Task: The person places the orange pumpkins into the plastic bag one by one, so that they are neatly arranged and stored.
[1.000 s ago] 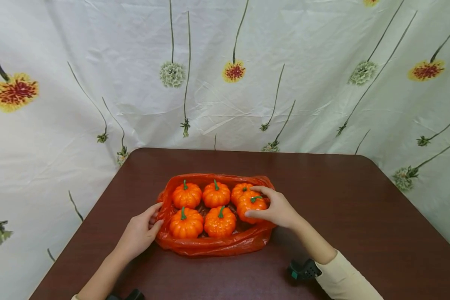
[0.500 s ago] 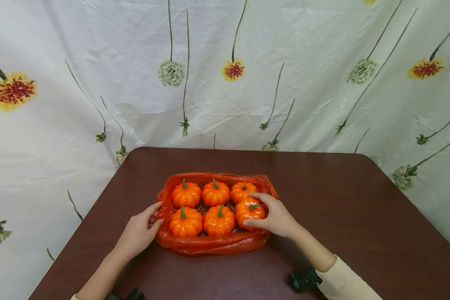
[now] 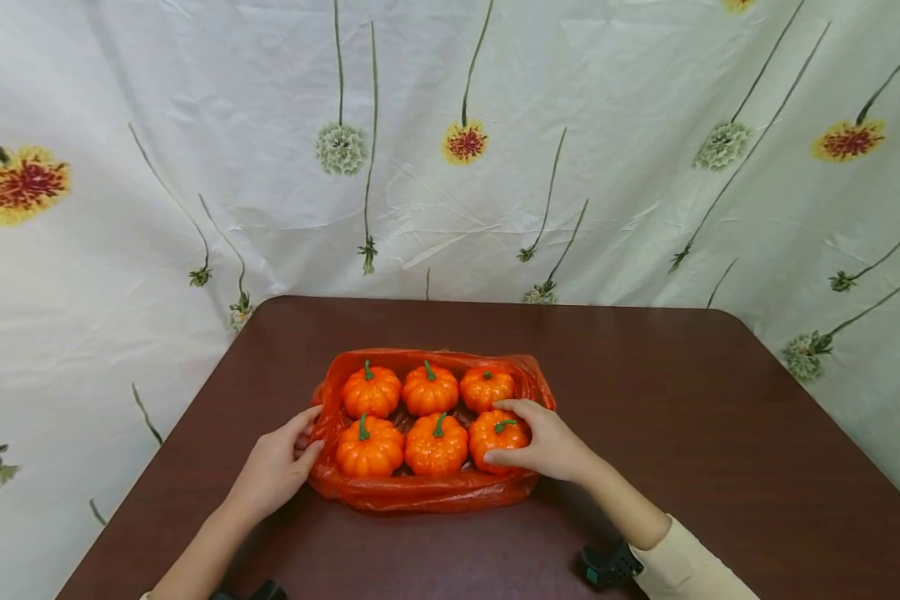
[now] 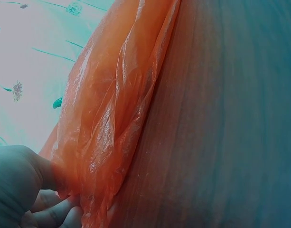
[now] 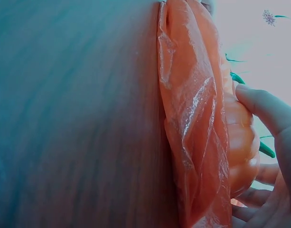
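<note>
An orange-red plastic bag (image 3: pixel 435 497) lies on the table with its mouth spread wide, several small orange pumpkins with green stems inside in two rows. My right hand (image 3: pixel 547 442) holds the near right pumpkin (image 3: pixel 493 440) by its sides, thumb in front and fingers behind. In the right wrist view the thumb (image 5: pixel 259 104) presses this pumpkin (image 5: pixel 242 142) just above the bag's rim. At the bag's left end, my left hand (image 3: pixel 273 467) grips the plastic between thumb and fingers. The left wrist view shows the crinkled bag wall (image 4: pixel 105 123) by the thumb.
The dark brown table (image 3: pixel 720 467) extends on all sides of the bag. Behind it hangs a white cloth (image 3: pixel 607 83) printed with flowers. A black wrist device (image 3: pixel 607 567) sits beside the right sleeve.
My right hand has lowered its pumpkin toward me, into the near right spot of the bag, uncovering the pumpkin behind it. The left hand stays at the bag's left end.
</note>
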### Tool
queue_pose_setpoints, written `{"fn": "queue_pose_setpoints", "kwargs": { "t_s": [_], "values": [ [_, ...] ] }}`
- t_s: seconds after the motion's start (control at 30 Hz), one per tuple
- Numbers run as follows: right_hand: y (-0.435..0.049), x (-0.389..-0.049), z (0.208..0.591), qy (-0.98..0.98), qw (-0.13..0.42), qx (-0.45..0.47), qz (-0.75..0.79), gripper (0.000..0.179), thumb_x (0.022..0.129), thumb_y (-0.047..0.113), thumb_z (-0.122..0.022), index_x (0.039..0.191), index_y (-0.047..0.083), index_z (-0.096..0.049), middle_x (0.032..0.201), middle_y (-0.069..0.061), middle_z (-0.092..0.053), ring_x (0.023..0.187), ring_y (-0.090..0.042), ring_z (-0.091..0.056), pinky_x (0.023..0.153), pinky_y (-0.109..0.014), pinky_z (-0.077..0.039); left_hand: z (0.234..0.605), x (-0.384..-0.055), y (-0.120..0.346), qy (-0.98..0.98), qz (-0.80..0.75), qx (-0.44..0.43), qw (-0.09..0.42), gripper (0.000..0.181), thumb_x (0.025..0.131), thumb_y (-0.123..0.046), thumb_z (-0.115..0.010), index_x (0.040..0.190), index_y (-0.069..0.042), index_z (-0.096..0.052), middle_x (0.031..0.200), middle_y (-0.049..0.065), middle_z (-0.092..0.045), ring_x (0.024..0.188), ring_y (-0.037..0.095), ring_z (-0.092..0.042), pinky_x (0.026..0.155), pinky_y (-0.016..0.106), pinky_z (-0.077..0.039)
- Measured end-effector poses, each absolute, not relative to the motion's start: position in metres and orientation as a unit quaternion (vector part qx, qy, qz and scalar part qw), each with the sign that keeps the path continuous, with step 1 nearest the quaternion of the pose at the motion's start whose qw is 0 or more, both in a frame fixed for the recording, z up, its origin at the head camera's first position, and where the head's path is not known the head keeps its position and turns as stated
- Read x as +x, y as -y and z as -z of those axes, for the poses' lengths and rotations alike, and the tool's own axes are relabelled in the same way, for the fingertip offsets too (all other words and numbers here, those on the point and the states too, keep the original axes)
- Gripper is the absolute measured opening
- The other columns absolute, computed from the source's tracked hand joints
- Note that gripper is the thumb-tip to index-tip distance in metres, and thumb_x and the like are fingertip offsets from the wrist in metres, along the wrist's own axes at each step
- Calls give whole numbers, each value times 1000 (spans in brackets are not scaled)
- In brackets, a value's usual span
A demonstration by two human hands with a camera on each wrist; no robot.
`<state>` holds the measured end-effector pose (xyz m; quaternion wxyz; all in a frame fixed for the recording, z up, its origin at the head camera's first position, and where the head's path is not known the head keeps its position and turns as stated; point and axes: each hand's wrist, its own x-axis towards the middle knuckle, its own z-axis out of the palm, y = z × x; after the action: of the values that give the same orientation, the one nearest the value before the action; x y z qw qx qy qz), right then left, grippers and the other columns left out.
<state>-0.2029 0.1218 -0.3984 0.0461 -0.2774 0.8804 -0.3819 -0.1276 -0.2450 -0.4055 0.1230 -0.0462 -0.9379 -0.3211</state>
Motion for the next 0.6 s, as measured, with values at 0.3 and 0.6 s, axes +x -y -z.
{"fn": "queue_pose_setpoints", "kwargs": {
  "t_s": [0.3,0.6],
  "values": [
    [-122,-200,399,-884,57,-248,393,77,76,47,-81,135,6,-52,124,-8,-59,105,-21,-59,91,-43,-49,407,-129,244,936,322,-55,127,45,87,-2,-68,129,8,-54,92,10,-64,78,20,-62,70,38,-56],
    [-140,-197,382,-887,19,-242,393,74,76,45,-81,133,6,-56,130,-10,-58,116,-27,-55,97,-49,-45,399,-128,244,932,335,-50,132,46,90,-8,-69,131,6,-54,98,13,-66,83,24,-65,73,39,-56]
  ]
}}
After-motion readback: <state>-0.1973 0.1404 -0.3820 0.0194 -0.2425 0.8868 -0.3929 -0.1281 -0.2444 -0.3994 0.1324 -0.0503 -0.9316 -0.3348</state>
